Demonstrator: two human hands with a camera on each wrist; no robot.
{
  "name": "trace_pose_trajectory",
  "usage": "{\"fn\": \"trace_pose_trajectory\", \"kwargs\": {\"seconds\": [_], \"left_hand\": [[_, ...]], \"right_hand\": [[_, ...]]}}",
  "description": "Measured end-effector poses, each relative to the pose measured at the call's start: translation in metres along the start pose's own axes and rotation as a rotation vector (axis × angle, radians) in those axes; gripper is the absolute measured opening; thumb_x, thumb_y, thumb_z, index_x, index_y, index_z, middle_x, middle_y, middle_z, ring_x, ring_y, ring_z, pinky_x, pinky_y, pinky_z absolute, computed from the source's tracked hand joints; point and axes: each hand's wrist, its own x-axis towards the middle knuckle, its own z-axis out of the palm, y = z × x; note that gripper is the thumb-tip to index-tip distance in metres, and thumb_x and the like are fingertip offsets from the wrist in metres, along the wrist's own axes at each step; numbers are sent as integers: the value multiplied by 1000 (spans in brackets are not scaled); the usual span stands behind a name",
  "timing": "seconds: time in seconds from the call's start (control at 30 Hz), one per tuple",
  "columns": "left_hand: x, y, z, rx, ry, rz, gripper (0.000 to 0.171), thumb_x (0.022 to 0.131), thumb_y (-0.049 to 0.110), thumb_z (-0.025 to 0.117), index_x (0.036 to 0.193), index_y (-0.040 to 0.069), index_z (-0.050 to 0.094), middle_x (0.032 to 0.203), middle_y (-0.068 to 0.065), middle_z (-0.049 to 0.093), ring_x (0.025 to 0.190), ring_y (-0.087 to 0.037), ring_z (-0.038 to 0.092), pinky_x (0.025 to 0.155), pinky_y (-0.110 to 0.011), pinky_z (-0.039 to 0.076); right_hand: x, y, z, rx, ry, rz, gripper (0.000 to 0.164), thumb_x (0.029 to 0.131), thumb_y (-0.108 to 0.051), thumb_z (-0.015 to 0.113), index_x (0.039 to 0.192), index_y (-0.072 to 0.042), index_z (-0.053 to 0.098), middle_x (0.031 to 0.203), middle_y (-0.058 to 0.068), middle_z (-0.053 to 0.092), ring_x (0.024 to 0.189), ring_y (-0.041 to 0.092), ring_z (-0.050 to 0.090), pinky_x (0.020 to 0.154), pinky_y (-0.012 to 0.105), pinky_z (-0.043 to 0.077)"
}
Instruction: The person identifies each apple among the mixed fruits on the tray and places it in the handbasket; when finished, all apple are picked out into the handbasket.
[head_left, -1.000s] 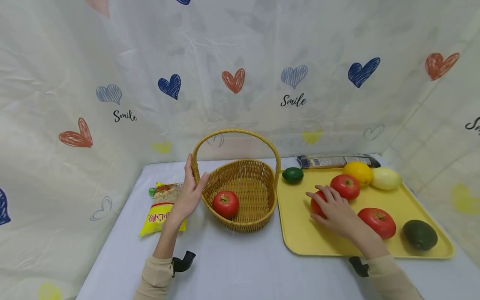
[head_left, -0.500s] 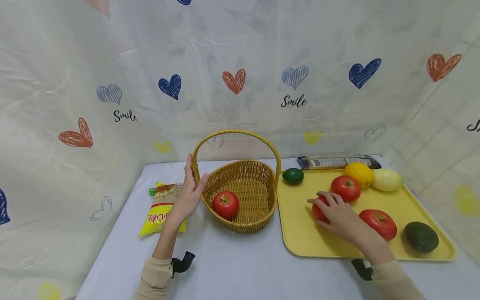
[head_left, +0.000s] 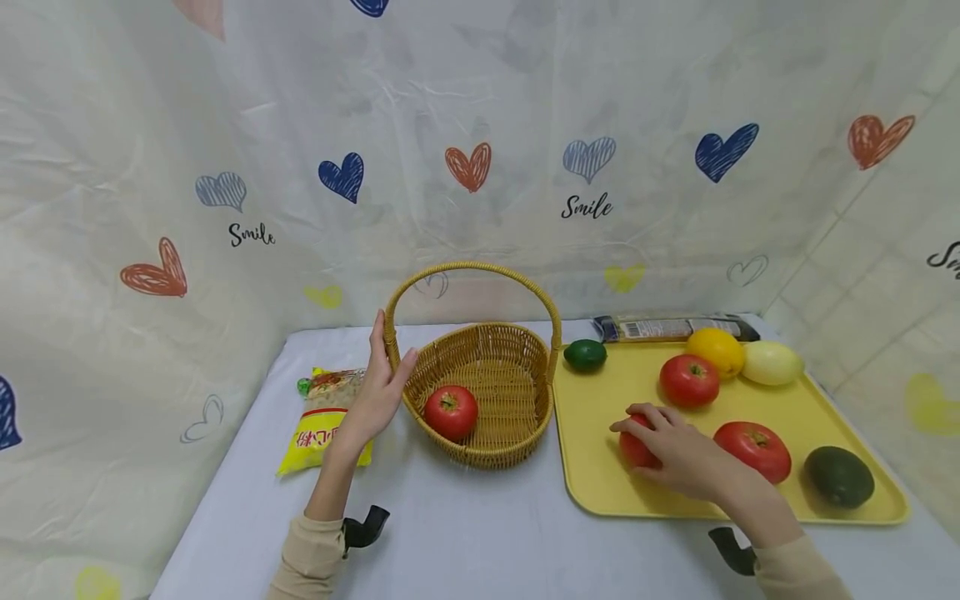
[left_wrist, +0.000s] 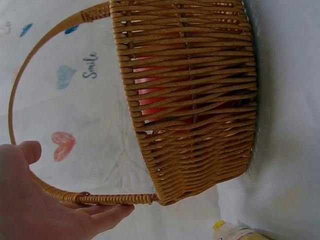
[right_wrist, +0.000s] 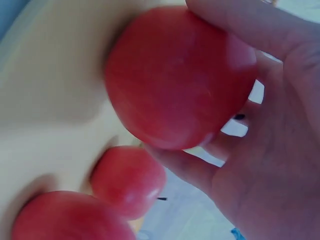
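My right hand [head_left: 678, 454] grips a red apple [head_left: 636, 443] over the yellow tray [head_left: 600, 492]. In the right wrist view, the thumb and fingers curl round this apple [right_wrist: 180, 80], and its underside is partly out of sight. My left hand [head_left: 375, 396] rests against the left side of the handle of a woven wicker basket [head_left: 491, 454]. Its fingers are fairly straight behind the handle, as the left wrist view shows, with the thumb [left_wrist: 31, 151] held apart. Inside the basket, at its left, lies another red apple [head_left: 451, 412].
On the tray sit two more red apples [head_left: 689, 381], an orange fruit [head_left: 716, 352], a pale yellow fruit [head_left: 772, 363], a small green fruit [head_left: 585, 356] and a dark green avocado [head_left: 838, 477]. Behind it lies a long dark package [head_left: 675, 327]. A yellow food bag [head_left: 318, 429] lies left of the basket.
My right hand has drawn the gripped apple a little toward the near side of the tray, away from the apple behind it. The left hand and basket have stayed in place.
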Motion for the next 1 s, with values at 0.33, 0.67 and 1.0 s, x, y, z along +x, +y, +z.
{"fn": "trace_pose_trajectory", "kwargs": {"seconds": [0.33,0.67,1.0], "left_hand": [[0,0,0,6,2,-9,83,108,49,43,163,32,-17,173,6,-15,162,-25,-5,131,-57,9],[1,-2,-1,2,0,-9,82,108,51,42,163,34,-16,173,8,-15,163,-24,-5,131,-56,9],[2,-4,-1,7,-6,-14,83,108,49,43,163,33,-17,173,8,-16,163,-23,-5,131,-56,9]], "right_hand": [[2,-21,-13,210,-180,4,54,82,-31,85,131,-24,64,138,11,53,120,33,49,84,52,59],[4,-54,-32,210,-177,-124,54,86,-37,81,136,-30,61,145,7,51,124,31,50,82,43,60],[18,-82,-54,165,-138,-224,52,89,-53,76,136,-42,57,140,-5,54,117,18,55,80,30,56]]}}
